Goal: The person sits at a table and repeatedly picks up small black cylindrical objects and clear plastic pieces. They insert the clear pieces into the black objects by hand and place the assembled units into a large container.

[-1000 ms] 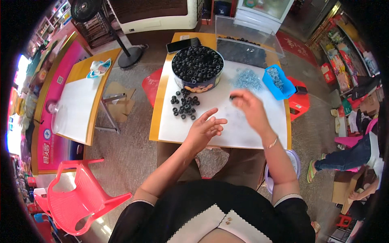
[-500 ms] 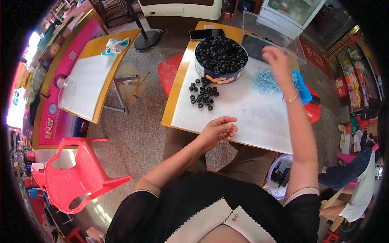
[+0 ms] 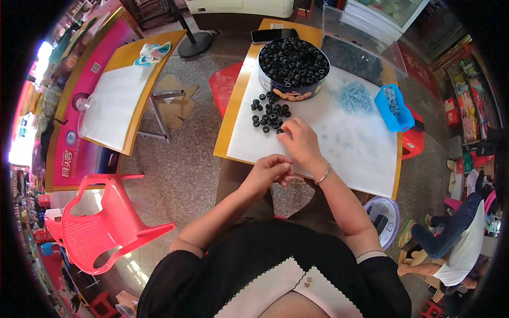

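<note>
Right hand (image 3: 303,142) swung from desk's (image 3: 233,119) far side to beads (image 3: 273,109), probably placed close for easy picking, grip nearly closed, left hand (image 3: 268,174) curled, can't tell what either holds

Glossy black beads (image 3: 292,62), smooth blue plastic tray (image 3: 398,122), shiny metal bracelet (image 3: 325,176)
</note>
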The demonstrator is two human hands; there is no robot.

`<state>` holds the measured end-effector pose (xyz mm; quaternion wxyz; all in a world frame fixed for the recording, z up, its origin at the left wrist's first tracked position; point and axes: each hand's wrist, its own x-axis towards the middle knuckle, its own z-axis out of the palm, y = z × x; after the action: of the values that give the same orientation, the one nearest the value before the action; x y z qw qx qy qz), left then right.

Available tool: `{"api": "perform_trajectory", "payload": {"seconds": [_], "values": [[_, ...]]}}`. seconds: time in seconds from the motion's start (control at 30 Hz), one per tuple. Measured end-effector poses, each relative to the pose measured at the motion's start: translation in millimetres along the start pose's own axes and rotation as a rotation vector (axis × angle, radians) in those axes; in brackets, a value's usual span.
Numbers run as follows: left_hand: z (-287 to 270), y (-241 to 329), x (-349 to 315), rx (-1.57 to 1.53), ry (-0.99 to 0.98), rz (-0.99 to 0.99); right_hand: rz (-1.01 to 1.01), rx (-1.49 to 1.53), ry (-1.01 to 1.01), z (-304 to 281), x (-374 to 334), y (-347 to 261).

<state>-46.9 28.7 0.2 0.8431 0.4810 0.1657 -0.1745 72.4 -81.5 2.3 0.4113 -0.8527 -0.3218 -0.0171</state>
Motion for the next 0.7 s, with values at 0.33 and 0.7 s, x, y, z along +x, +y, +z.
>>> {"api": "perform_trajectory", "payload": {"seconds": [0.33, 0.7], "values": [[15.0, 21.6, 19.3, -0.043, 0.190, 0.293, 0.286, 0.563, -0.037, -40.8, -39.4, -14.8], [16.3, 10.8, 27.8, -0.112, 0.017, 0.325, 0.435, 0.724, -0.014, -52.1, -58.2, -21.7]]}}
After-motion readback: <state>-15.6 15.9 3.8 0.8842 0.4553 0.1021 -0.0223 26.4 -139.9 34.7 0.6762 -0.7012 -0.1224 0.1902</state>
